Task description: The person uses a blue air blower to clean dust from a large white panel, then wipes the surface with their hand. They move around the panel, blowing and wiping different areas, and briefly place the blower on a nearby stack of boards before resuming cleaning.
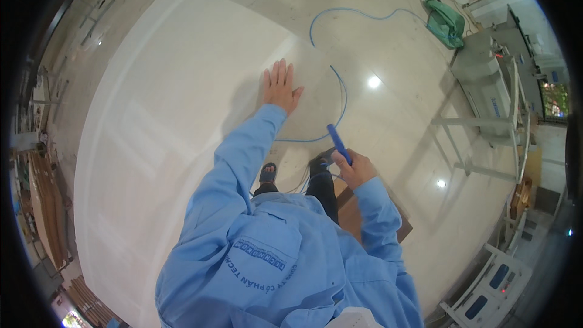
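White and broad, a large flat panel (164, 140) fills the left and middle of the view, lying above the glossy pale floor (401, 115), its near corner reaching toward the person's feet. The left hand (280, 87) lies flat on that panel close to its right edge, palm down, fingers spread apart and gripping nothing. The right hand (354, 169) is closed around a blue handheld tool (339, 143), whose slim body sticks up and forward out of the fist, just off the panel's edge. A thin blue hose (340, 94) curves from near the tool across the floor and loops away toward the top of the view. Both sleeves are light blue, part of the person's work jacket. Under the right forearm sits a brown board (364, 215) on the floor. Farther right stand pale grey machines (492, 85), with a green bundle (446, 24) beside them.
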{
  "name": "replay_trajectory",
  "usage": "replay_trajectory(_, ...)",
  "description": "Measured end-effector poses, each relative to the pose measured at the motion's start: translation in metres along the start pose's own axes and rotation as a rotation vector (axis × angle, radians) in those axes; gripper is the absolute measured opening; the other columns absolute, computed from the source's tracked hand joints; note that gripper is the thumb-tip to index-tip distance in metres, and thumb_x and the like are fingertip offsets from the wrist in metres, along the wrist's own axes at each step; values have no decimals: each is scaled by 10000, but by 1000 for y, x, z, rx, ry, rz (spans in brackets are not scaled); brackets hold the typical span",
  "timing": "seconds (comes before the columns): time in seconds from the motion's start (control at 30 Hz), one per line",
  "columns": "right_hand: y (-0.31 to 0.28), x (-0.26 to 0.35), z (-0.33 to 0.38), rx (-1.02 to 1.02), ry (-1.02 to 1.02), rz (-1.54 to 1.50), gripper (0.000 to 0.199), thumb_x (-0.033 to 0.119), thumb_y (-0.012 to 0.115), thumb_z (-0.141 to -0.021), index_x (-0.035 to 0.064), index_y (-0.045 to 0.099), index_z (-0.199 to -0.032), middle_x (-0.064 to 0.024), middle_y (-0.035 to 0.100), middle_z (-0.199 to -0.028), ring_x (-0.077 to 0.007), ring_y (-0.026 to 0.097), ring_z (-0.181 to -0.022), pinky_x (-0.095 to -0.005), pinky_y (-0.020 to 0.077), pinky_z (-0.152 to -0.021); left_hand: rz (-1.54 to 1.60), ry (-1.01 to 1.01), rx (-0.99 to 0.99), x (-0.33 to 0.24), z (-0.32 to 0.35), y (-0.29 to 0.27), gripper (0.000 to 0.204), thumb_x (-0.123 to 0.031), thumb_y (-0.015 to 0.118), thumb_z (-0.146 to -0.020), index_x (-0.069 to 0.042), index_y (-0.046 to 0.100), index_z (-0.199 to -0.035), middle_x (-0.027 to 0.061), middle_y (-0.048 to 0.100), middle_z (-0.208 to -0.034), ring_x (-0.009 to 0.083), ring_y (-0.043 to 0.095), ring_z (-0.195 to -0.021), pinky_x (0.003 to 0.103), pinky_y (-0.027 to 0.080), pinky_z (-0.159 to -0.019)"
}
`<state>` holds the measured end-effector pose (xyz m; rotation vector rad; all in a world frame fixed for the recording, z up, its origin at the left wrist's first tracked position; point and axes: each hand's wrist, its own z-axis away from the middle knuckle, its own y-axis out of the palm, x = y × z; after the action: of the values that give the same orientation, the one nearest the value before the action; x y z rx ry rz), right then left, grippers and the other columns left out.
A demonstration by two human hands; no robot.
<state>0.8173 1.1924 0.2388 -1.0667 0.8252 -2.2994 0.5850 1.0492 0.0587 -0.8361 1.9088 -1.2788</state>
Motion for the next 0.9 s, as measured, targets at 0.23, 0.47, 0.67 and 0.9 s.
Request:
replay_trajectory(0.23, -93, -38, -104, 291, -300, 227, 701, 737, 491, -887, 85, 661, -1082, -153, 691, -790, -384, 684, -811, -471, 521, -732, -69, -210, 137, -35, -124, 45, 743, -502, 410, -1000, -48, 229, -1559, 171, 155, -1639, 334, 122, -1518, 545, 67, -1219)
replay_trajectory(0.47, -190, -70, -198, 444, -423, 328, 752, 783, 469, -861, 79, 662, -1045, -151, 690, -778, -378, 690, -815, -476, 526, -741, -112, -401, 294, -104, -106, 21, 779, -405, 531, -960, -35, 208, -1564, 190, 137, -1641, 344, 122, -1522, 553, 61, -1217)
replay_trajectory(0.67, -226, -30, -270, 615, -575, 469, 855, 848, 416, -834, 34, 644, -964, -191, 682, -776, -403, 691, -818, -493, 527, -754, -41, -496, 47, -132, -106, 30, 799, -348, 572, -937, 38, 215, -1539, 250, 176, -1612, 381, 117, -1517, 569, 82, -1209)
replay_trajectory(0.9, -258, 44, -347, 670, -807, 660, 753, 790, 485, -850, 79, 658, -1026, -167, 689, -781, -396, 688, -798, -487, 522, -712, 56, -657, 138, -160, -126, 28, 837, -399, 581, -923, 43, 220, -1534, 219, 185, -1619, 363, 117, -1521, 552, 80, -1218)
